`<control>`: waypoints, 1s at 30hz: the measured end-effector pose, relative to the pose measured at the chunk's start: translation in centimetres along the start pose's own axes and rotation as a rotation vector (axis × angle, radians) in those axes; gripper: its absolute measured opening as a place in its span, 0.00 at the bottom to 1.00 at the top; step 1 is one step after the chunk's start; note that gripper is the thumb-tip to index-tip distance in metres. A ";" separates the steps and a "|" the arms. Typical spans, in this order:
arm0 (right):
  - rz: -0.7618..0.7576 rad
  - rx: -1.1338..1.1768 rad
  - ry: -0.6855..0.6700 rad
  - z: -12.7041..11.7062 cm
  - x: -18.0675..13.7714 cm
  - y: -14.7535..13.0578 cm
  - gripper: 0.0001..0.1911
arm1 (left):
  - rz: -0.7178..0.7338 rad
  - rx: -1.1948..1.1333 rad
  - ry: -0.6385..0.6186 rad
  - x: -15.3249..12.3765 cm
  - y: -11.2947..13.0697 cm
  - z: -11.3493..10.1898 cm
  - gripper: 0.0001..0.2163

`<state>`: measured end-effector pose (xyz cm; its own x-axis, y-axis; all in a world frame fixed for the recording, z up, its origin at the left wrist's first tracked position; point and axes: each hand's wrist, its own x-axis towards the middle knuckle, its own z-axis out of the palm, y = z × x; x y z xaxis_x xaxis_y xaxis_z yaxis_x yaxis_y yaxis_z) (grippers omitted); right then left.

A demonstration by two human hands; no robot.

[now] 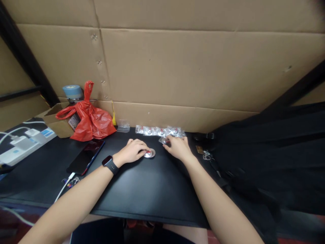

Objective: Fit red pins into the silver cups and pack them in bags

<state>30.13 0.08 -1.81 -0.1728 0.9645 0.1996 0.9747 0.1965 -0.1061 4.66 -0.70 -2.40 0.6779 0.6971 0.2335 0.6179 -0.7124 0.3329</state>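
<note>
My left hand (133,151), wearing a black watch, is closed with its fingertips on the edge of a round silver badge (148,154) with a red mark. This badge overlaps a second pale disc (153,152) on the black desk mat. Farther right, my right hand (179,146) pinches a small clear packet (162,140) holding a shiny round piece; the fingers partly cover it. Just behind that hand, several similar clear packets (148,131) lie in a row along the cardboard wall, each with a silver round piece and some red inside.
At the left stand a red plastic bag (92,123), a cardboard box (59,127), a blue-lidded jar (72,92) and a white power strip (24,146). A phone (86,157) lies nearer. Keys (207,156) and a black bag (269,152) are at the right. Cardboard (190,67) walls the back.
</note>
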 end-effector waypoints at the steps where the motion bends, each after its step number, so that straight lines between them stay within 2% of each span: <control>1: -0.001 0.007 0.016 0.0 0.1 0.0 0.11 | 0.012 -0.014 -0.007 0.0 0.0 0.0 0.11; 4: 0.026 0.107 0.069 0.0 0.3 0.2 0.12 | 0.046 -0.067 -0.023 0.1 0.1 0.0 0.12; 6: 0.014 0.285 0.107 0.0 0.3 0.3 0.14 | 0.045 -0.100 0.004 0.1 0.3 -0.1 0.13; 11: -0.096 0.764 0.154 -0.4 0.0 -0.6 0.14 | -0.009 -0.155 0.234 0.2 1.1 -0.1 0.23; 12: -0.098 0.821 0.154 -0.5 -0.1 -1.0 0.15 | -0.007 -0.147 0.267 0.2 1.3 0.0 0.24; 14: -0.100 0.920 0.140 -0.8 -0.4 -1.6 0.15 | 0.020 -0.109 0.292 0.2 1.5 0.1 0.18; 17: -0.075 1.040 0.104 -0.9 -0.6 -2.2 0.18 | 0.076 -0.051 0.263 0.2 1.5 0.1 0.07; 21: -0.030 1.062 0.050 -0.8 -0.5 -1.9 0.19 | 0.083 -0.002 0.200 0.1 0.9 -0.1 0.04; 25: -0.080 0.932 -0.039 -0.6 -0.4 -1.4 0.17 | 0.061 0.005 0.125 -0.1 0.3 -0.3 0.06; 28: -0.086 0.980 -0.009 -0.5 -0.4 -1.3 0.17 | 0.058 -0.004 0.081 -0.1 0.1 -0.1 0.10; 30: -0.113 1.041 -0.002 -0.3 -0.4 -1.4 0.18 | 0.062 -0.008 0.051 -0.1 0.0 0.1 0.16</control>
<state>28.90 -0.65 -1.41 -0.2568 0.9311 0.2591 0.3493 0.3394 -0.8734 4.63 -0.75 -2.52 0.6934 0.6551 0.3001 0.5723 -0.7537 0.3232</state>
